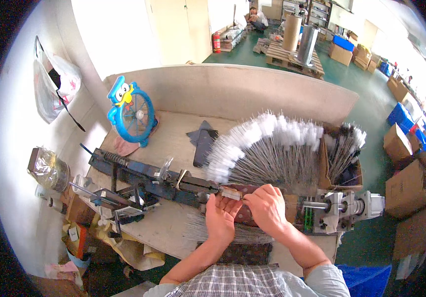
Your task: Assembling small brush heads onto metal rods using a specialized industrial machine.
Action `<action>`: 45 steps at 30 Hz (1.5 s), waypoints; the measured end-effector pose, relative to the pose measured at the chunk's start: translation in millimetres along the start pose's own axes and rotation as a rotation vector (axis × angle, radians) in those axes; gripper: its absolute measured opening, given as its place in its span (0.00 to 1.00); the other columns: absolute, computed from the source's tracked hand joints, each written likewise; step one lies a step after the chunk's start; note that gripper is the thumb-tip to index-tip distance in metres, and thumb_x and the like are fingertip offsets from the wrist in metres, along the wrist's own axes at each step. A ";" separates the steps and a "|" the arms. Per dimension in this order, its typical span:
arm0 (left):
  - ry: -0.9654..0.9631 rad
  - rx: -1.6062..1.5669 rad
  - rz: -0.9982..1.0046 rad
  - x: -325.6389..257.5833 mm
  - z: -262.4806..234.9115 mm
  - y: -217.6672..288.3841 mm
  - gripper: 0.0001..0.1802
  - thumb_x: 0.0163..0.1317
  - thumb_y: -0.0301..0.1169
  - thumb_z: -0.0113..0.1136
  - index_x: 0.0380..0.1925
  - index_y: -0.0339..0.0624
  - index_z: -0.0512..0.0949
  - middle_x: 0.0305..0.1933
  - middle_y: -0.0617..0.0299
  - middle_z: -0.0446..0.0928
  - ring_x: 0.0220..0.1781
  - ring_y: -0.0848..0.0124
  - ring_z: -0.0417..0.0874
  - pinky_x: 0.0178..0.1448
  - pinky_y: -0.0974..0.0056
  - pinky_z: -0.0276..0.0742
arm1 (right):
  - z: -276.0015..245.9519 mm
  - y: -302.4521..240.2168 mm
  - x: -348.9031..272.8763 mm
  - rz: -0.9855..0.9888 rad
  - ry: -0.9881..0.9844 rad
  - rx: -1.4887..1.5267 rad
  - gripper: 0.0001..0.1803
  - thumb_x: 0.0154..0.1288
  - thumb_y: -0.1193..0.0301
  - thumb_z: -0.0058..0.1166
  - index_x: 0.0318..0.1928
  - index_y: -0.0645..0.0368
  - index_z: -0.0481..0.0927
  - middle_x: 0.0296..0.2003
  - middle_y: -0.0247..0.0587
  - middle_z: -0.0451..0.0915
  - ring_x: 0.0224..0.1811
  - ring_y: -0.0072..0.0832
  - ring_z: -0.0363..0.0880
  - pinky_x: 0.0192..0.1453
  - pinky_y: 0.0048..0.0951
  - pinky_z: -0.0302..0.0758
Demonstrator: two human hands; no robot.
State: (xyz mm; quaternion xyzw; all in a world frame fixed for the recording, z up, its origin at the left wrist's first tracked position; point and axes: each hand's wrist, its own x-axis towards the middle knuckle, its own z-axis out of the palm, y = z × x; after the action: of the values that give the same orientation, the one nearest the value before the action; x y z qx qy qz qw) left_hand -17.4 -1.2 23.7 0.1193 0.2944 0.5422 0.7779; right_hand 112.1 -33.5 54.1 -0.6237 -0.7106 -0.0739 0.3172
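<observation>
Fingers (pixel 233 202) of both hands pinch a small flat strip (pixel 231 193) at their tips

The long dark machine (pixel 173 184) crossed the workbench (pixel 173 133) from left to right. Behind it, bare bench top lay open between a blue fan (pixel 133 113) and a spread of white-tipped wire brushes (pixel 267 153), with only a dark cloth (pixel 204 141) there. Right of the machine's silver end, a cardboard box (pixel 344 171) of brushes blocked the way.
</observation>
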 end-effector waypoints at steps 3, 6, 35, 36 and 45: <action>0.004 0.082 -0.044 -5.1 0.7 -0.4 0.25 0.67 0.51 0.39 0.44 0.40 0.71 0.46 0.56 0.75 0.51 0.64 0.74 0.57 0.56 0.69 | -3.0 0.4 -6.5 0.036 0.017 0.056 0.08 0.45 0.69 0.62 0.29 0.53 0.81 0.26 0.30 0.77 0.37 0.31 0.73 0.43 0.33 0.68; -0.051 0.151 -0.093 1.1 3.7 -4.3 0.25 0.66 0.51 0.40 0.47 0.40 0.70 0.50 0.56 0.72 0.52 0.65 0.72 0.58 0.58 0.68 | -8.0 11.4 -4.0 0.052 0.016 0.127 0.09 0.47 0.70 0.61 0.32 0.54 0.81 0.31 0.32 0.79 0.40 0.32 0.74 0.45 0.33 0.68; 0.707 0.255 0.476 -17.1 -240.5 192.0 0.22 0.63 0.47 0.52 0.47 0.42 0.72 0.41 0.60 0.76 0.43 0.69 0.77 0.47 0.66 0.75 | -43.5 48.2 -103.7 0.248 -0.803 -0.026 0.15 0.50 0.77 0.50 0.41 0.51 0.76 0.36 0.39 0.74 0.39 0.40 0.78 0.36 0.39 0.77; 0.558 0.253 0.396 -13.0 -248.5 174.5 0.19 0.63 0.44 0.51 0.47 0.43 0.71 0.42 0.60 0.75 0.44 0.68 0.77 0.48 0.66 0.75 | -45.1 49.3 -103.7 0.244 -0.844 -0.017 0.16 0.49 0.77 0.51 0.42 0.51 0.75 0.36 0.39 0.74 0.40 0.40 0.78 0.37 0.40 0.77; -0.255 1.013 0.141 -2.0 -62.6 10.6 0.09 0.62 0.33 0.51 0.37 0.40 0.74 0.38 0.58 0.75 0.41 0.66 0.77 0.46 0.64 0.72 | -35.9 48.0 -109.7 0.297 -0.822 0.080 0.13 0.49 0.78 0.50 0.39 0.58 0.73 0.36 0.45 0.73 0.40 0.45 0.77 0.37 0.43 0.76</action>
State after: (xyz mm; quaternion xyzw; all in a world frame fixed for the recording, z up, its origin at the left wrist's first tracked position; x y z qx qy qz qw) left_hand -62.8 -7.4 -20.3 0.5649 0.4139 0.3642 0.6139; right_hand 172.0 -133.5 8.9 -0.6838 -0.6827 0.2544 0.0395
